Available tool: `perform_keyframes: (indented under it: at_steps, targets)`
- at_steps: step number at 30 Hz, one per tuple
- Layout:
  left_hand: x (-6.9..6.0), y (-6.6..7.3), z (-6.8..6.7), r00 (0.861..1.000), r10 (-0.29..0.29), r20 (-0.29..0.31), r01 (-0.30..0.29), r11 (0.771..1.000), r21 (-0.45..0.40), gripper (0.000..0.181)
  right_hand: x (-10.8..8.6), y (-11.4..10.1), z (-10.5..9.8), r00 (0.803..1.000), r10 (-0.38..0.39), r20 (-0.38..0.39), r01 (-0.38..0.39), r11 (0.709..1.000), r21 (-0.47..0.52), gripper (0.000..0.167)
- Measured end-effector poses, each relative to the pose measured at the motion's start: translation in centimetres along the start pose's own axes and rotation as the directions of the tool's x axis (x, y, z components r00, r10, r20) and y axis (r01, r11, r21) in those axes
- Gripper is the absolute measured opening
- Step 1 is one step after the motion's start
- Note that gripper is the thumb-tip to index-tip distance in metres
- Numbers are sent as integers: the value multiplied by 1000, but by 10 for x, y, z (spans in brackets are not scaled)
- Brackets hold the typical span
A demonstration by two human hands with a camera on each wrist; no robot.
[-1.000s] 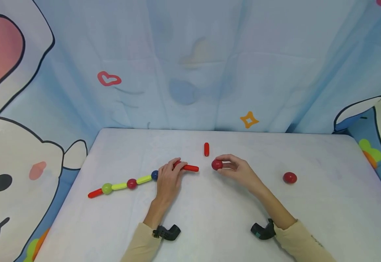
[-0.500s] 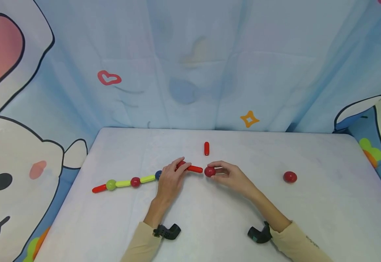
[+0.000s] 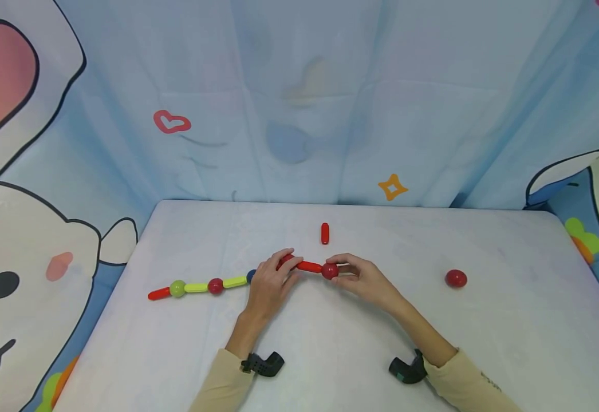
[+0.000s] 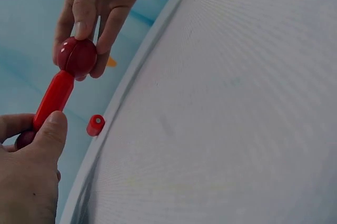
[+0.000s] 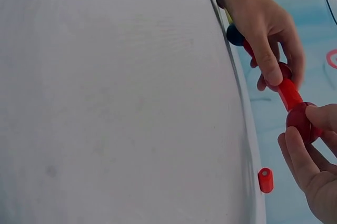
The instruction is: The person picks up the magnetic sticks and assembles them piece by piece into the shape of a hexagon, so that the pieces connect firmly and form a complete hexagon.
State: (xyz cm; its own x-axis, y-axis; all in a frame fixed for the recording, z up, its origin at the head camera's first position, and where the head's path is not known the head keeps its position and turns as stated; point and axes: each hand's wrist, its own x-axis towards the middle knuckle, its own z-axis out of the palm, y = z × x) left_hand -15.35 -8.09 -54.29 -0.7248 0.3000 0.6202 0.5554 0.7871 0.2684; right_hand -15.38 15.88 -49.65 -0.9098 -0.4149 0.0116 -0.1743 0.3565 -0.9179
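Observation:
A chain of rods and balls lies across the table in the head view: a red rod (image 3: pixel 159 293), a green ball (image 3: pixel 178 288), yellow-green rods (image 3: pixel 196 287), a red ball (image 3: pixel 216 286) and a blue ball (image 3: pixel 251 276). My left hand (image 3: pixel 270 283) grips the chain at another red ball (image 5: pixel 285 70), partly covered by its fingers. From there a red rod (image 3: pixel 310 266) sticks out to the right. My right hand (image 3: pixel 369 280) pinches a red ball (image 3: pixel 330 271) between thumb and fingers. That ball touches the rod's free end.
A loose red rod (image 3: pixel 325 233) lies beyond the hands, towards the table's back edge. One more red ball (image 3: pixel 456 278) sits on the white table (image 3: pixel 511 343) at the right. A blue printed curtain (image 3: pixel 299 103) hangs behind the table.
My right hand has brought its red ball left and slightly nearer, against the rod's end. My left hand has shifted the chain a little to the right.

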Motion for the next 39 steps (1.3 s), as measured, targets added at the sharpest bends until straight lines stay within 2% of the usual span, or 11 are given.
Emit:
perform_keyframes:
  at_steps: [6, 10, 14, 17, 23, 30, 35, 39]
  targets:
    - [1, 1, -1, 1000, 20, 16, -20, 1000, 19, 36, -1, 1, 6, 995, -96, 38, 98, 994, -58, 41]
    - [1, 1, -2, 995, 84, 49, -86, 995, 51, 33, -3, -1, 9, 988, -143, 60, 146, 987, -60, 40]
    - [0, 0, -2, 983, 170, 65, -175, 982, 75, 36, -3, -2, 10, 988, -138, 68, 142, 988, -61, 40]
    - [0, -1, -2, 979, 192, 74, -198, 976, 92, 38, -3, -3, 9, 991, -111, 77, 116, 991, -65, 39]
    - [-2, -1, 0, 984, 139, 115, -153, 980, 128, 37, -4, -5, 5, 997, -38, 61, 44, 994, -102, 36]
    - [-1, -1, 1, 985, 68, 159, -94, 982, 165, 39, -2, -2, -1, 999, -9, 41, 14, 991, -130, 33]
    - [-1, -2, 2, 987, 14, 160, -42, 984, 174, 38, 0, -3, -4, 999, 0, 43, 5, 993, -114, 31]
    - [-2, -3, 3, 990, -23, 138, -3, 983, 183, 37, 1, -3, -5, 999, 2, 41, 3, 994, -105, 30]
